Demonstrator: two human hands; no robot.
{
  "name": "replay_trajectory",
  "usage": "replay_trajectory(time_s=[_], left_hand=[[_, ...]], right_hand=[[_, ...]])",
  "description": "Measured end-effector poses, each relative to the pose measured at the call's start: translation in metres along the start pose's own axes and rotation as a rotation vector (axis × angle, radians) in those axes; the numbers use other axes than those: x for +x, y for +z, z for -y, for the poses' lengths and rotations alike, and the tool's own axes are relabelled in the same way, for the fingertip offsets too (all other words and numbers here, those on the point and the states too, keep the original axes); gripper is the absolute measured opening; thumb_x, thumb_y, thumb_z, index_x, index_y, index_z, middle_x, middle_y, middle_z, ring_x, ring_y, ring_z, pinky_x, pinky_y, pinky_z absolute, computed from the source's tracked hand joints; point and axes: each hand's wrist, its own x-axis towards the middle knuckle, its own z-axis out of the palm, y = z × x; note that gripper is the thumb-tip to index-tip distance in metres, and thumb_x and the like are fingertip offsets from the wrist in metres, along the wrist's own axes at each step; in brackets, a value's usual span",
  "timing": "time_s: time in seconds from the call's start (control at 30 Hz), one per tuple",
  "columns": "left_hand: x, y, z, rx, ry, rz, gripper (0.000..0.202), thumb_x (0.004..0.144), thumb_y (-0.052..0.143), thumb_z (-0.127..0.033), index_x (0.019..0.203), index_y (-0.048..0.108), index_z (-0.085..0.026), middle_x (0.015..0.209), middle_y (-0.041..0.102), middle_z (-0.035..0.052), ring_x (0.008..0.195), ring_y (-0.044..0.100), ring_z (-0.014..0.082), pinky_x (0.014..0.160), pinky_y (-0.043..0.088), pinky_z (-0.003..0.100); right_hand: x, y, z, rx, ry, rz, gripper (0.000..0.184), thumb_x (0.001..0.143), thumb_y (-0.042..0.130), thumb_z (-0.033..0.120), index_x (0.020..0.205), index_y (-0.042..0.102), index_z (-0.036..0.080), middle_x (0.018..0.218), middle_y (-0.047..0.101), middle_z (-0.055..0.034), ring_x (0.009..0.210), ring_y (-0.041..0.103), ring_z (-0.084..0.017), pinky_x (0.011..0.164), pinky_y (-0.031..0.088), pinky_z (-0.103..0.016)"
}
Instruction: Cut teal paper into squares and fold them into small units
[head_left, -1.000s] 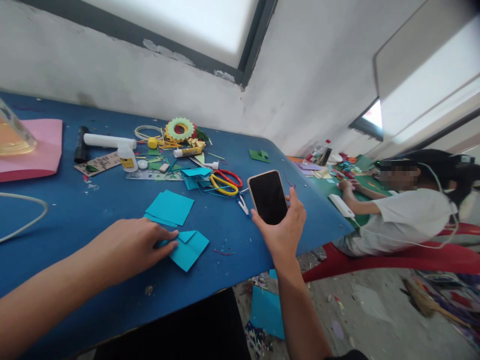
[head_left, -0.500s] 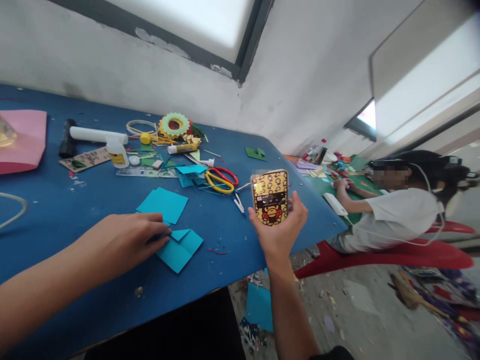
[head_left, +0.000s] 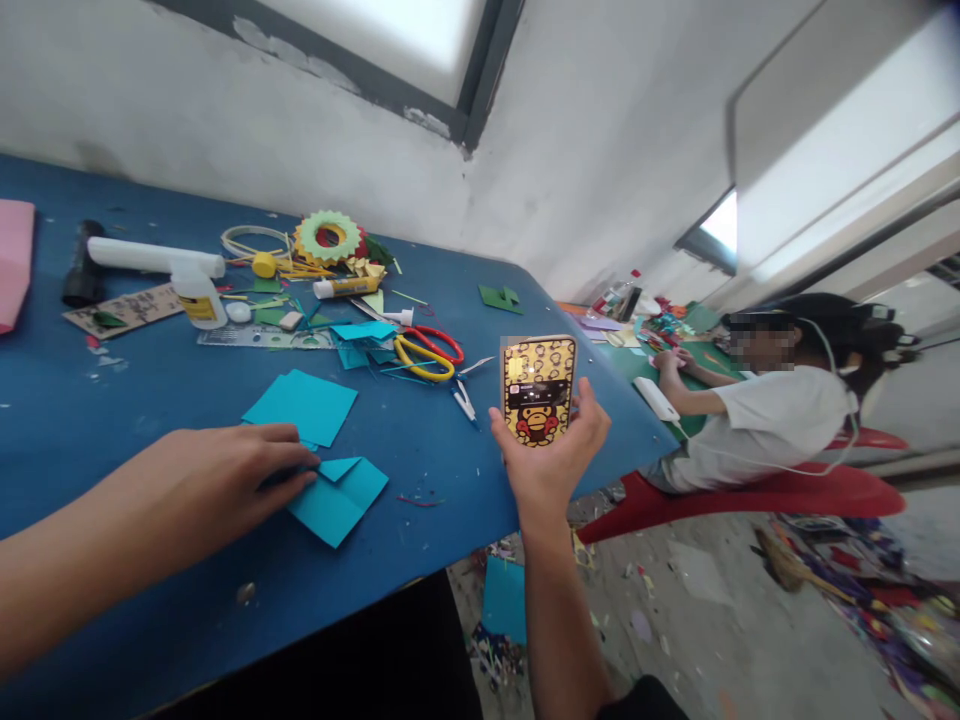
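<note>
So on my feed, at the far left edge of the blue table (head_left: 90,400) there's a corner of pink paper (head_left: 13,262). Next comes a black cylinder (head_left: 81,280) with a white tube (head_left: 154,257) lying beside it, a small glue bottle (head_left: 196,298) standing upright at the tube's right end, and a clear ruler (head_left: 262,339) just nearer than that. On the near side, my left hand (head_left: 217,485) lies palm down on the table. Its fingers are stretched out and not gripping anything, with the fingertips pressing the left edge of the folded teal paper (head_left: 337,495), which sits flat close to the table's near edge. Just behind it is a small stack of teal squares (head_left: 300,405). Further back there's a green and yellow paper flower (head_left: 327,238), a glue stick (head_left: 346,287) on its side, and scissors (head_left: 424,352) with yellow and red handles among teal scraps. Moving right, my right hand (head_left: 551,460) is closed around the lower part of a phone (head_left: 538,388), holding it upright over the table's near right corner, and the screen is lit with a yellow cartoon wallpaper. Farther back lies a bit of green paper (head_left: 500,297). Off to the right, another person (head_left: 757,420) in a white shirt sits on a red seat (head_left: 750,495) with their hands on a second table. The floor (head_left: 712,620) is littered with paper scraps, and a teal sheet (head_left: 504,598) lies below my table's edge.
</note>
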Motion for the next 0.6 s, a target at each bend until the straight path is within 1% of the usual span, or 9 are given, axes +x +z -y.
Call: replay_trajectory(time_s=[0.1, 0.17, 0.23, 0.3, 0.4, 0.5, 0.6], left_hand=[[0.000, -0.001, -0.001, 0.012, -0.009, 0.008, 0.033, 0.089, 0.035, -0.033, 0.099, 0.066, -0.028, 0.102, 0.067, -0.0001, 0.083, 0.065, 0.0224, 0.063, 0.046, 0.028], [0.001, 0.000, -0.001, 0.013, -0.025, 0.001, 0.032, 0.088, 0.037, -0.033, 0.097, 0.067, -0.029, 0.102, 0.067, -0.0011, 0.082, 0.065, 0.0221, 0.063, 0.045, 0.027], [0.002, 0.003, 0.000, 0.006, -0.042, -0.006, 0.031, 0.088, 0.038, -0.032, 0.095, 0.068, -0.030, 0.099, 0.068, -0.0024, 0.080, 0.065, 0.0211, 0.060, 0.044, 0.026], [0.003, 0.009, 0.004, 0.002, -0.057, -0.021, 0.032, 0.087, 0.037, -0.034, 0.093, 0.069, -0.031, 0.097, 0.067, -0.0037, 0.078, 0.065, 0.0202, 0.059, 0.043, 0.026], [0.006, 0.022, 0.014, -0.001, -0.063, -0.044, 0.036, 0.083, 0.035, -0.045, 0.091, 0.069, -0.035, 0.098, 0.067, -0.0051, 0.079, 0.065, 0.0204, 0.060, 0.044, 0.027], [0.008, 0.031, 0.023, -0.004, -0.070, -0.058, 0.041, 0.080, 0.032, -0.051, 0.091, 0.069, -0.038, 0.100, 0.066, -0.0053, 0.080, 0.065, 0.0221, 0.061, 0.046, 0.031], [0.009, 0.031, 0.028, -0.022, -0.054, -0.021, 0.043, 0.079, 0.029, -0.053, 0.094, 0.067, -0.040, 0.101, 0.066, -0.0053, 0.083, 0.065, 0.0235, 0.062, 0.048, 0.033]], right_hand=[[0.000, 0.000, -0.001, -0.007, -0.038, -0.006, 0.078, 0.071, 0.067, 0.041, 0.132, 0.026, 0.017, 0.113, 0.044, -0.0177, 0.107, 0.042, -0.033, 0.090, 0.037, -0.055], [0.001, -0.001, -0.001, -0.015, -0.053, -0.009, 0.074, 0.071, 0.066, 0.041, 0.130, 0.029, 0.016, 0.111, 0.045, -0.0173, 0.106, 0.042, -0.033, 0.090, 0.037, -0.054], [0.001, -0.001, -0.001, -0.021, -0.053, -0.011, 0.070, 0.071, 0.066, 0.040, 0.127, 0.031, 0.016, 0.109, 0.045, -0.0165, 0.105, 0.043, -0.032, 0.090, 0.038, -0.053], [0.002, 0.000, -0.001, -0.012, -0.031, -0.011, 0.068, 0.071, 0.067, 0.038, 0.125, 0.033, 0.017, 0.108, 0.045, -0.0155, 0.105, 0.043, -0.031, 0.091, 0.039, -0.052], [0.003, 0.003, 0.000, 0.048, 0.059, 0.001, 0.076, 0.065, 0.070, 0.039, 0.126, 0.031, 0.016, 0.110, 0.043, -0.0143, 0.107, 0.044, -0.030, 0.090, 0.041, -0.050], [0.004, 0.007, 0.006, 0.114, 0.209, 0.067, 0.085, 0.060, 0.073, 0.040, 0.127, 0.028, 0.015, 0.113, 0.039, -0.0147, 0.107, 0.046, -0.030, 0.089, 0.043, -0.048], [0.005, 0.009, 0.015, 0.148, 0.338, 0.134, 0.083, 0.056, 0.075, 0.042, 0.122, 0.032, 0.013, 0.112, 0.040, -0.0158, 0.105, 0.048, -0.031, 0.087, 0.044, -0.048]])
